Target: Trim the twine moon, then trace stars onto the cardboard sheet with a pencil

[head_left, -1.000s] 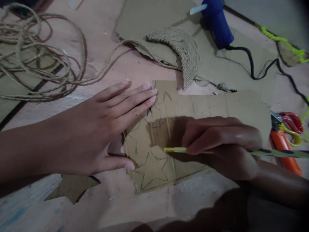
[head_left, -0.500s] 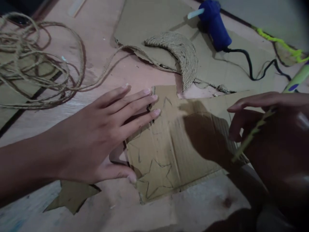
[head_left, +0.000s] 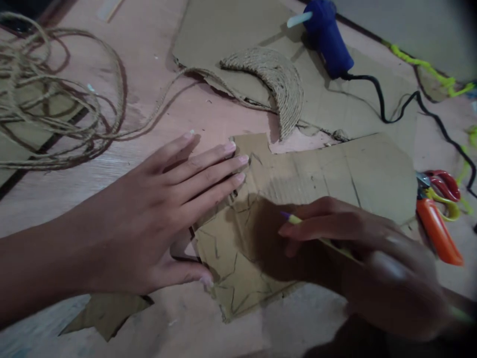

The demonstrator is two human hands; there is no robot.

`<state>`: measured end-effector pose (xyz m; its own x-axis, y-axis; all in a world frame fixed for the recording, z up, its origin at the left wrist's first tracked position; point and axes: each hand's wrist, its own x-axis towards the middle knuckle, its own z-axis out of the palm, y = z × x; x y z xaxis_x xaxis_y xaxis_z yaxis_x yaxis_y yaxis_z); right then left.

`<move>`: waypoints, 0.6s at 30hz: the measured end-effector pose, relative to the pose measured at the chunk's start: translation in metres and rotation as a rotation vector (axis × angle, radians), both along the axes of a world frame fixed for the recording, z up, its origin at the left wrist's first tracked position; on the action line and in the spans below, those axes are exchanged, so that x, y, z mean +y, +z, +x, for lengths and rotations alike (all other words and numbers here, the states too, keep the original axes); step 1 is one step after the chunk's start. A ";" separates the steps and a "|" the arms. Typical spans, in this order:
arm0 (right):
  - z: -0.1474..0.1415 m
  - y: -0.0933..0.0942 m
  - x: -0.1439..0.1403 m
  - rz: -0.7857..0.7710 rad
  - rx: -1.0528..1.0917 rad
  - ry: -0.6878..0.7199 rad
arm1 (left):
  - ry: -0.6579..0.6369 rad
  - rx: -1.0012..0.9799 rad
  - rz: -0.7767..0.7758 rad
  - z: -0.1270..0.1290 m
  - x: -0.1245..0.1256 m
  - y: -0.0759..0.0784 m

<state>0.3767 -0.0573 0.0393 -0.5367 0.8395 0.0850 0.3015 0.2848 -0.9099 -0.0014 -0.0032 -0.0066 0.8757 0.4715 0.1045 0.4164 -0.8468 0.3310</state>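
My left hand [head_left: 167,204] lies flat with spread fingers, its fingertips on the left edge of a piece of cardboard [head_left: 298,174]. Dark star outlines are drawn on that cardboard, some partly under shadow. Over its middle, my right hand [head_left: 357,248] is closed around a slim yellow-green pencil [head_left: 295,219], the purple tip pointing left. Whether the tip touches the cardboard I cannot tell. A cut cardboard star [head_left: 106,313] lies below my left wrist, which partly covers it.
A crescent wound with twine [head_left: 288,82] lies beyond the cardboard, its strand running to a twine coil [head_left: 119,89] at left. A blue glue gun [head_left: 330,42] with a black cord rests at the back. Red-and-yellow scissors [head_left: 443,191] and an orange-handled tool [head_left: 437,231] lie at right.
My right hand has moved left and in over the cardboard, the pencil now tilted with its purple tip forward. The scissors and orange-handled tool have come into view. My left hand stays nearly in place.
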 end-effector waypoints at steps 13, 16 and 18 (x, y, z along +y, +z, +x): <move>-0.036 -0.018 0.009 -0.008 0.235 -0.068 | 0.014 -0.078 -0.004 0.000 0.000 -0.006; -0.031 -0.022 0.007 0.011 0.173 -0.059 | 0.015 -0.075 -0.013 0.000 0.000 -0.007; -0.029 -0.023 0.007 0.045 0.148 -0.073 | 0.016 -0.076 -0.035 0.000 -0.001 -0.008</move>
